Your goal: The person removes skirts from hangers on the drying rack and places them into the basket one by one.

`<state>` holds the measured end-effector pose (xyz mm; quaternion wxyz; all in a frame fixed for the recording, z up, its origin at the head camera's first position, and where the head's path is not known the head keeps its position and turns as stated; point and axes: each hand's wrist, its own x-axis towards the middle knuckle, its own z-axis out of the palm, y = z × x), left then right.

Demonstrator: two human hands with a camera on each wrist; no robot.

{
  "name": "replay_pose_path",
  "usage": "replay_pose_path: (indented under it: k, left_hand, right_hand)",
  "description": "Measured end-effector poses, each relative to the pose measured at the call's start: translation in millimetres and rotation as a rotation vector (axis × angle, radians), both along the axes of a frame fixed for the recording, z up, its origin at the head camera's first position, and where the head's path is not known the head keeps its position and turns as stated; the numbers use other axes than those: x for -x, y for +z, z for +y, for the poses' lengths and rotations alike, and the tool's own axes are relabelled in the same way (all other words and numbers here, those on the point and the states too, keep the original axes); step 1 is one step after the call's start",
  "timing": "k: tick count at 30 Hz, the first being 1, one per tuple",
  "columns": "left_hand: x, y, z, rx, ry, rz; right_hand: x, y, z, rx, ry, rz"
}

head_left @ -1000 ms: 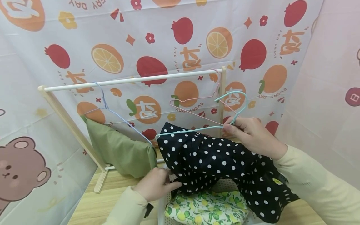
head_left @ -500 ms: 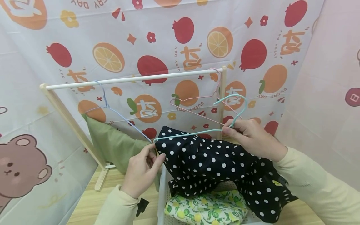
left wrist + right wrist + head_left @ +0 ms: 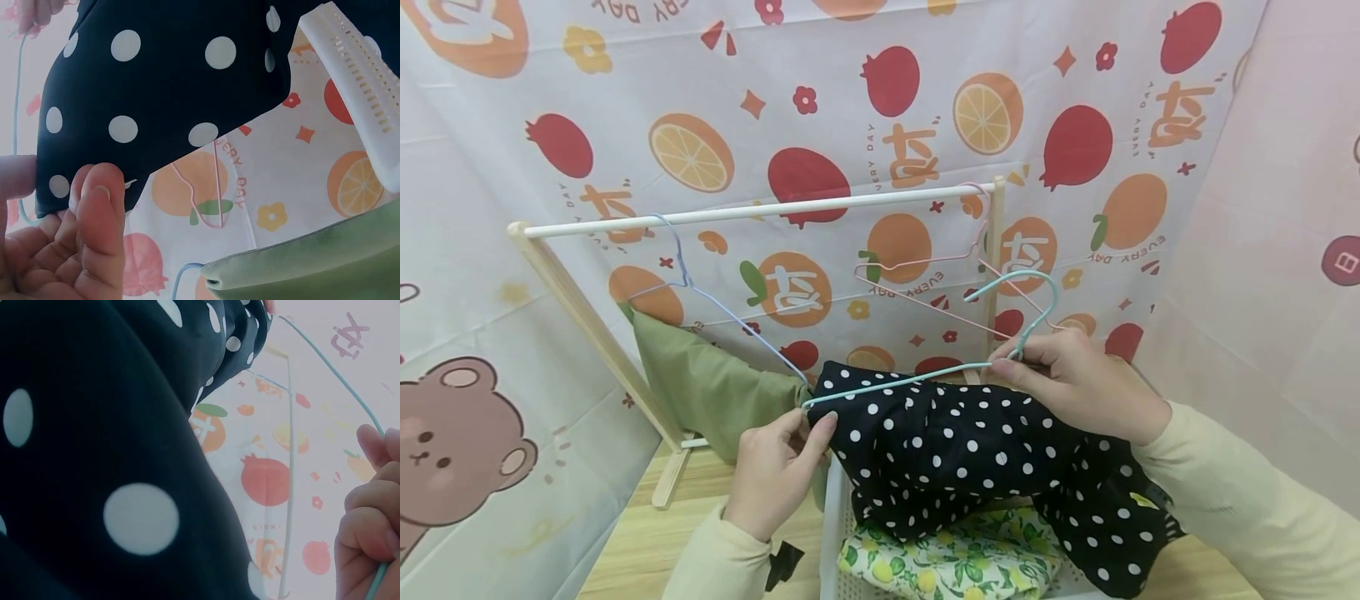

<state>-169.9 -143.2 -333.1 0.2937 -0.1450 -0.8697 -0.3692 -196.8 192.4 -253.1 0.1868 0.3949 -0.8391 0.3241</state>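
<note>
My right hand (image 3: 1075, 379) grips a mint-green clothes hanger (image 3: 910, 381) just below its hook, which curves up above the fingers. A black garment with white polka dots (image 3: 955, 433) hangs from the hanger's arm and droops over the basket. At the hanger's left end, my left hand (image 3: 782, 471) pinches the garment's corner between thumb and fingers. The left wrist view shows those fingertips (image 3: 103, 194) against the dotted cloth. In the right wrist view the right fingers (image 3: 369, 531) curl round the thin green hanger.
A rack with a white rail (image 3: 760, 212) stands behind. A blue hanger (image 3: 730, 317) bearing a green garment (image 3: 715, 383) and a bare pink hanger (image 3: 917, 304) hang on it. Below, a white basket (image 3: 833, 533) holds lemon-print cloth (image 3: 947, 558).
My left hand has risen from beside the green garment to the hanger's left end and pinches the dotted cloth there. The hanger and my right hand have lowered slightly.
</note>
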Motion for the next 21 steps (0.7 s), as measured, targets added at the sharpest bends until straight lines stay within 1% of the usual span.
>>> replay_pose_path:
  k: [5,11,16,21]
  left_hand:
    - [-2.3,-3.3,-0.6,-0.045,-0.014,0.072]
    - [-2.1,-8.1,0.0,-0.037,-0.026,0.172]
    - [-5.8,-7.8,4.4,-0.049,-0.058,0.206]
    - [-9.7,-7.7,6.4,-0.056,-0.089,0.251]
  right_hand:
    - [-0.6,-0.1,-1.4,-0.009,0.0,0.028]
    - [1.8,-3.3,-1.4,0.006,-0.015,0.048]
    - [4.7,-5.5,-0.1,0.015,-0.023,0.067]
    - [5.6,-6.5,1.3,0.017,-0.029,0.06]
